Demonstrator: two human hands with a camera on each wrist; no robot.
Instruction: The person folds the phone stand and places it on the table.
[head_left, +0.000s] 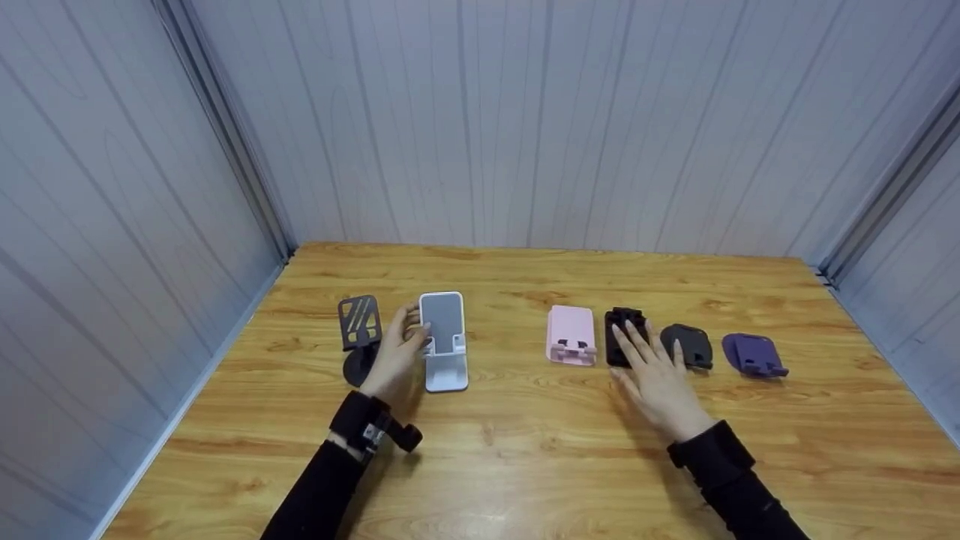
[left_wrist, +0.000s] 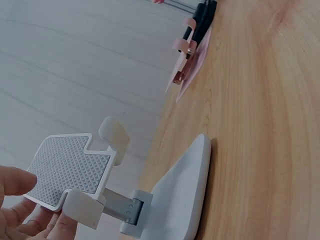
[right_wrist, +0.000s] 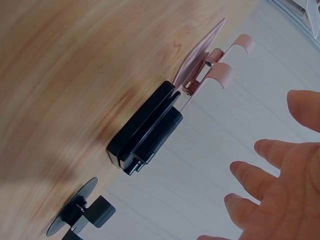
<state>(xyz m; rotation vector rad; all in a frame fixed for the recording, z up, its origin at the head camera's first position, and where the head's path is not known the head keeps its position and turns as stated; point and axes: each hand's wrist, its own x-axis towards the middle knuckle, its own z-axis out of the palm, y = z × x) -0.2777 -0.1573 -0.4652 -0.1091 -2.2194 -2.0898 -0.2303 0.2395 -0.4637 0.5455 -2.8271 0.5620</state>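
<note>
Black sleeves (head_left: 319,491) over a wood-grain desk (head_left: 495,465), left hand (head_left: 394,360) gripping a white stand (head_left: 445,326) by its upper plate (left_wrist: 67,160), base on the desk, right hand (head_left: 660,386) with fingers spread, unclenched, above a folded black stand (right_wrist: 145,132).

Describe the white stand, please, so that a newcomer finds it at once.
On the left of the table, find the left hand. It pinches the white stand, which is unfolded between the slotted stand and the pink stand. Only this one is white, with a solid grey pad where the slotted stand has openings.
</note>
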